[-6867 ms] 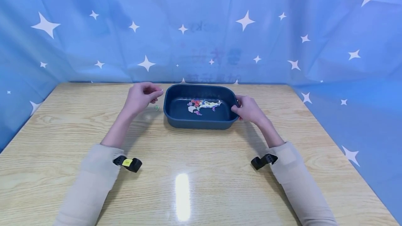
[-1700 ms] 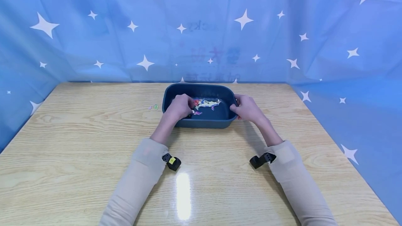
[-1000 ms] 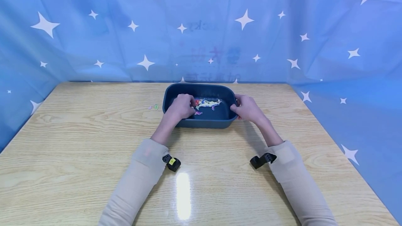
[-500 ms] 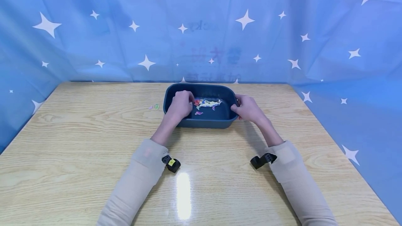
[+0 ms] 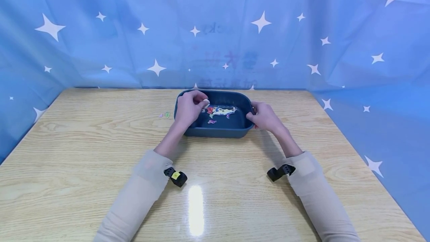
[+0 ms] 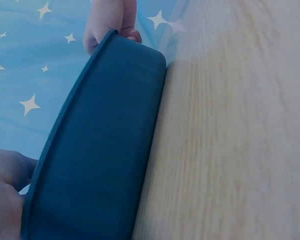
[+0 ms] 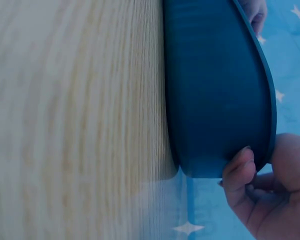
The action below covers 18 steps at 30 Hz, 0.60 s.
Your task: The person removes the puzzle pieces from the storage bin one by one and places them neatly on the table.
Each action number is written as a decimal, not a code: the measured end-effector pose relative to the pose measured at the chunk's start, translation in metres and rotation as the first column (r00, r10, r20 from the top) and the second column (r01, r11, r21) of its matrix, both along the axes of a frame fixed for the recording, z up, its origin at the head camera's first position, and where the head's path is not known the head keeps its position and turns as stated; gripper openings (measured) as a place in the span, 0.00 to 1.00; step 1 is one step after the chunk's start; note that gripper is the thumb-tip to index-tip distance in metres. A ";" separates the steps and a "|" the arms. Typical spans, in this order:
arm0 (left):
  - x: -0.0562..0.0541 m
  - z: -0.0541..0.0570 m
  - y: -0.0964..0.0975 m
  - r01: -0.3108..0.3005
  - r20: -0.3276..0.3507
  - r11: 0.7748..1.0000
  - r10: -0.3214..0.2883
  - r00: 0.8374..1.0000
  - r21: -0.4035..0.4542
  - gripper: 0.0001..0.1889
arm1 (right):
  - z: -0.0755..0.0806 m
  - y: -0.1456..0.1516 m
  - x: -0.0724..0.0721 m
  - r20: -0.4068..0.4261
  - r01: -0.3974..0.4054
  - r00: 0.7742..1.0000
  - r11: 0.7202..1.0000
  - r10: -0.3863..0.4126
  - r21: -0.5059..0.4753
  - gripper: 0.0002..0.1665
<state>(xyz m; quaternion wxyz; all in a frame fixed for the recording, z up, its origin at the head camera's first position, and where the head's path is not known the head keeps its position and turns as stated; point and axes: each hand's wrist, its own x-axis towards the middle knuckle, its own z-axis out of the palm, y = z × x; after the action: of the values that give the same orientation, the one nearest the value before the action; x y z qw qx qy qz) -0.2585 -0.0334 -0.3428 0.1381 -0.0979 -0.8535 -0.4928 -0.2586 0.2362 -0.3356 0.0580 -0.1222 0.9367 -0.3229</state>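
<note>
A dark blue, deep oblong bin (image 5: 216,133) stands near the table's back edge. Over its left end my left hand (image 5: 189,108) pinches a small white flat piece (image 5: 206,102), sticker-like, between thumb and fingertips. Below lie bright cut-out pieces that look like stickers: a red one (image 5: 210,110), a long pale-yellow one with blue edges (image 5: 224,111) and a small pink-purple one (image 5: 212,121). My right hand (image 5: 265,117) grips the bin's right end, thumb over the rim; the right wrist view shows its fingers (image 7: 240,172) against the outer wall.
Left of the bin, a green piece (image 5: 167,115) and a pinkish one (image 5: 160,115) lie side by side on the wooden table (image 5: 100,141). A blue curtain with white stars (image 5: 215,47) hangs behind and at both sides.
My left hand came from the table left of the bin, reached down inside, and now has risen with the white piece. A pinkish piece now shows beside the green one. My right hand keeps its grip.
</note>
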 end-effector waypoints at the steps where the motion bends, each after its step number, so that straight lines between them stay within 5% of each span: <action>1: 0.001 0.001 -0.001 0.006 -0.007 1.000 -0.006 1.000 0.014 0.04 | 0.000 0.000 0.000 0.001 0.000 1.000 1.000 0.000 0.001 0.30; 10: 0.008 0.016 -0.012 0.096 0.029 0.965 -0.106 0.994 0.244 0.07 | 0.000 -0.001 0.001 0.000 0.002 1.000 1.000 -0.002 -0.001 0.31; 18: 0.007 0.020 -0.044 0.055 0.093 0.942 -0.091 0.992 0.330 0.11 | -0.002 0.000 -0.001 -0.002 0.001 1.000 1.000 -0.001 -0.007 0.30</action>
<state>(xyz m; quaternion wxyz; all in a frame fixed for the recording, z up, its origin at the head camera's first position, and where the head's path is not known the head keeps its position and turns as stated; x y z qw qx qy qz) -0.2513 -0.0776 -0.3231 0.0881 -0.0787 -0.7620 -0.6367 -0.2592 0.2366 -0.3374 0.0564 -0.1224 0.9357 -0.3261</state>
